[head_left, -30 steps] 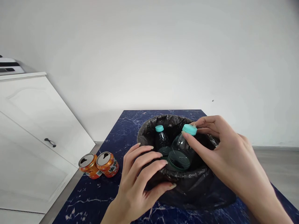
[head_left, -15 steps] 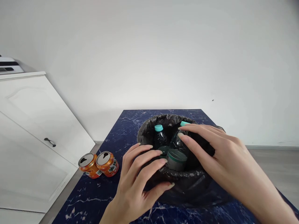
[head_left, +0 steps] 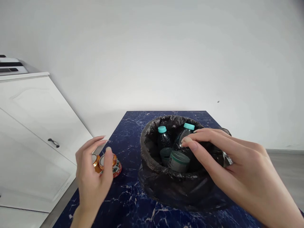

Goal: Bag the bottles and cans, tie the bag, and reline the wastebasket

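Two orange cans (head_left: 116, 167) behind loosely spread fingers (head_left: 108, 157) of left hand (head_left: 92, 179), perhaps touching; right hand (head_left: 237, 164) flat on bottle (head_left: 183, 135).

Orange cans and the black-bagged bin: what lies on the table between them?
Nothing: the head view shows only bare blue marbled table between the orange cans and the bin. The left hand is over the cans, outside that gap.
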The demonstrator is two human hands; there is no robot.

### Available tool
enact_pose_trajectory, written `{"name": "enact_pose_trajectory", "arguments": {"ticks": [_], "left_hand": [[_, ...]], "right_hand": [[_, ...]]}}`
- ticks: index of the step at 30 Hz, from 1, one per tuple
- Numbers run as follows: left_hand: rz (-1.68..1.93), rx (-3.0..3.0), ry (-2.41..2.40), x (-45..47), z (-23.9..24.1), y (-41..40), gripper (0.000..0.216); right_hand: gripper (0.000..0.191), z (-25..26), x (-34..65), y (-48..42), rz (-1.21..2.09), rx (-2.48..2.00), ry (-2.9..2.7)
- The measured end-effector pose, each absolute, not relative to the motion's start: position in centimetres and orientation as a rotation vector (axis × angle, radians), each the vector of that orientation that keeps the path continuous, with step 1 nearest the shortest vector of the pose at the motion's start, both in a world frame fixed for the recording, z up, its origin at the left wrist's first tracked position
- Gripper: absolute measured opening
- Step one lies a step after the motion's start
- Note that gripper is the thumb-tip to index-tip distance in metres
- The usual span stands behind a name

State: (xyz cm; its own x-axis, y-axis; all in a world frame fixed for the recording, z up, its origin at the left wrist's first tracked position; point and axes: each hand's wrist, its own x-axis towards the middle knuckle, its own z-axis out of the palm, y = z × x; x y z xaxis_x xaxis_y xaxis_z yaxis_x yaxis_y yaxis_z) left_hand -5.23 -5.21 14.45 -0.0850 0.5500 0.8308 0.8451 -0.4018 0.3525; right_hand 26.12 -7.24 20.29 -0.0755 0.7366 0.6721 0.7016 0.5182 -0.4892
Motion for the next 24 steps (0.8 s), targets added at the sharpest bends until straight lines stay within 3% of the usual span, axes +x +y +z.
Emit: {"name": "enact_pose_trajectory", "arguments": {"ticks": [6, 15, 24], "left_hand": [[-1.064, -1.882, -1.893, -13.3, 11.9, -4.3, 0.051], [-0.867, -2.045, -2.011, -18.6, 8.7, -6.1, 0.047], [-0.832, -1.984, -2.04, -18.8, 6.8, -6.9, 0.057]], "right_hand": [[0.022, 20.3, 25.1, -7.1, 0.1, -1.125, -1.876], [0.034, 21.1, 25.5, -8.1, 0.127, -1.21, -1.709], [0.046, 21.6, 26.1, -8.7, 0.118, -1.344, -1.611]]}}
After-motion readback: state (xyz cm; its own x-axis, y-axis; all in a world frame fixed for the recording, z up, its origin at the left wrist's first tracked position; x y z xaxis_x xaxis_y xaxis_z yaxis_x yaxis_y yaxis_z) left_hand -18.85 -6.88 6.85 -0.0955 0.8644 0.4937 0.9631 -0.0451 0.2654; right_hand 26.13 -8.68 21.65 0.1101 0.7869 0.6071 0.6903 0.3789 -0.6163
